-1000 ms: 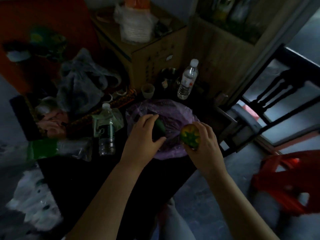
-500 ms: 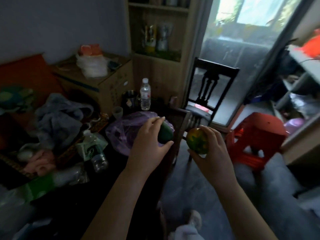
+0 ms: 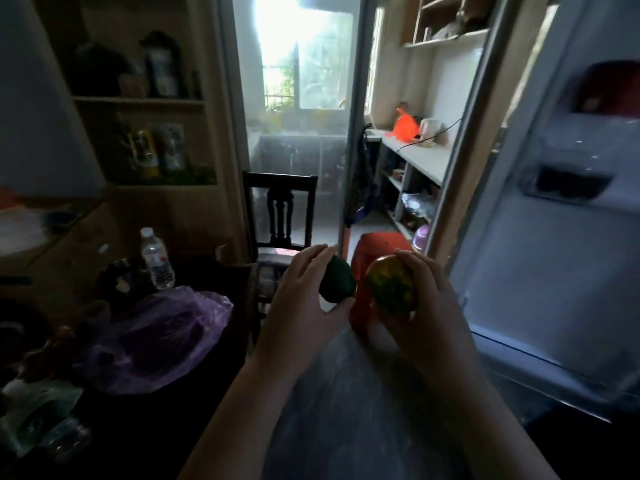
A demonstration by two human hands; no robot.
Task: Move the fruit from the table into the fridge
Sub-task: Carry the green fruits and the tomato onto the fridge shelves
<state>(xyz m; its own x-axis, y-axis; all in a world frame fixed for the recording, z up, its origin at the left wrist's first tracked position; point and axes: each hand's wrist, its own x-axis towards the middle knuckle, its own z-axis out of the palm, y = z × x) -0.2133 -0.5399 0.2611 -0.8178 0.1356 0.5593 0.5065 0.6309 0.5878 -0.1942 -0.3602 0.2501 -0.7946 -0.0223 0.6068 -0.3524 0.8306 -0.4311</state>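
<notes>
Carrying one fruit per hand: the left hand (image 3: pixel 304 306) curls round a dark green fruit (image 3: pixel 337 284), the right hand (image 3: pixel 427 306) cups a yellow-green fruit (image 3: pixel 391 289). Both fruits are off the table (image 3: pixel 221 275). The open fridge (image 3: pixel 519 271) lies rightward, nearer the right hand.

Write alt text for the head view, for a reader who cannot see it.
A person holds two fruits: a dark green fruit in the left hand and a yellow-green fruit in the right hand, near an open fridge on the right. A purple plastic bag lies on the dark table at left.
</notes>
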